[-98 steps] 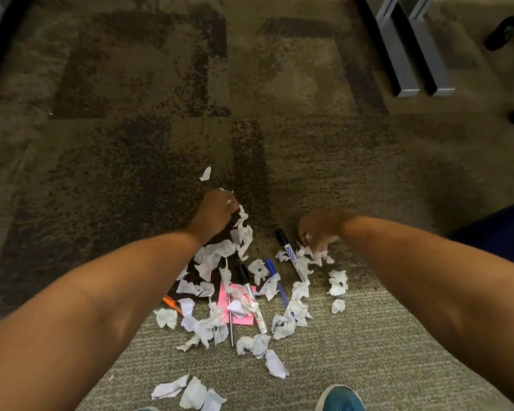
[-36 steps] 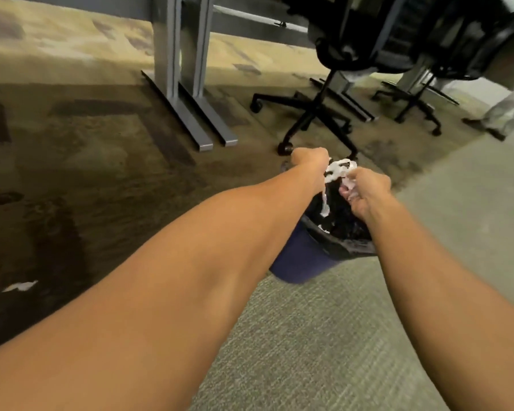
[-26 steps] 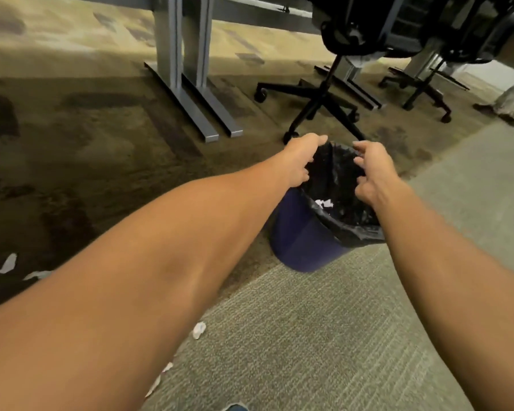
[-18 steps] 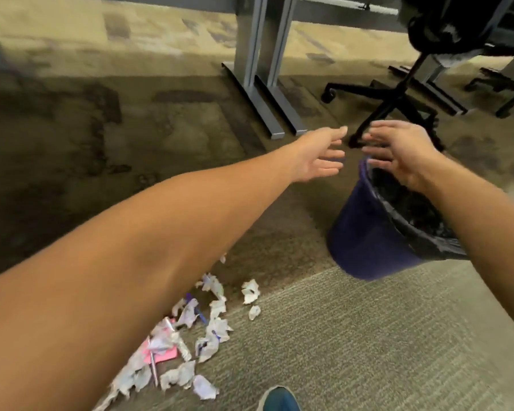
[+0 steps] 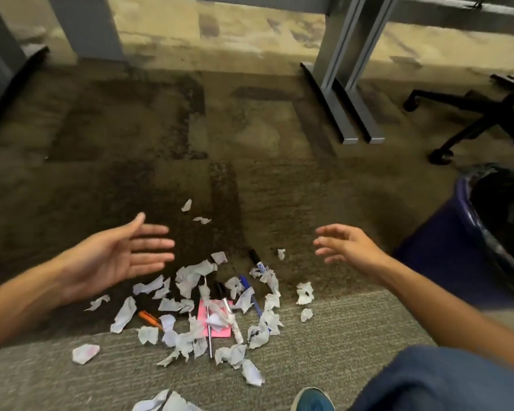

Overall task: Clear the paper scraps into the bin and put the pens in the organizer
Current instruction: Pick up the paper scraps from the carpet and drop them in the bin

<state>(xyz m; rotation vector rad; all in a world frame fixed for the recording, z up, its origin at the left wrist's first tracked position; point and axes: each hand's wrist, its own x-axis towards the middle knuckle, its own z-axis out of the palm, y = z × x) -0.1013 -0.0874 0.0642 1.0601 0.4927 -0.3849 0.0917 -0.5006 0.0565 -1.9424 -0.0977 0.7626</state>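
Several torn white paper scraps (image 5: 190, 277) lie piled on the carpet in front of me. Mixed among them are an orange pen (image 5: 149, 317), a blue pen (image 5: 246, 284), a black-capped marker (image 5: 258, 262), another black-capped marker (image 5: 229, 310) and a thin grey pen (image 5: 209, 333) across a pink note (image 5: 217, 320). My left hand (image 5: 122, 253) hovers over the pile's left side, palm up, fingers straight, empty. My right hand (image 5: 344, 246) hovers to the right of the pile, fingers spread, empty. The blue bin (image 5: 445, 250) with a black liner stands at the right edge. No organizer is in view.
Grey desk legs (image 5: 339, 93) stand on the carpet beyond the pile. A black office chair base (image 5: 463, 114) with castors is at the far right behind the bin. My blue shoe (image 5: 312, 400) and my knee (image 5: 445, 378) are at the bottom right.
Both hands dropped their scraps into the bin, opened, and swung back left over the pile. My view turned from the bin to the scraps and pens.
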